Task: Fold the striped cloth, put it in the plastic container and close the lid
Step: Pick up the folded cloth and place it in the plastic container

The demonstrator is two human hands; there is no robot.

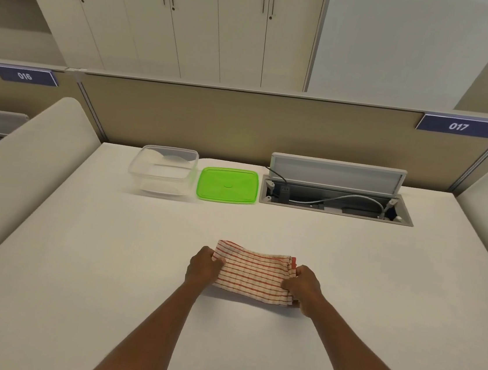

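The striped cloth [252,272], white with red lines, lies folded into a small rectangle in the middle of the white table. My left hand [203,267] grips its left edge and my right hand [304,289] grips its right edge, where several layers show. At the back of the table stands the clear plastic container [162,171], open and with nothing in it. Its green lid [227,185] lies flat just to the right of it, touching the table.
An open cable hatch [337,200] with its grey flap raised and wires inside sits at the back right. A beige partition [213,120] closes off the far edge. Padded dividers [26,160] flank the table on both sides.
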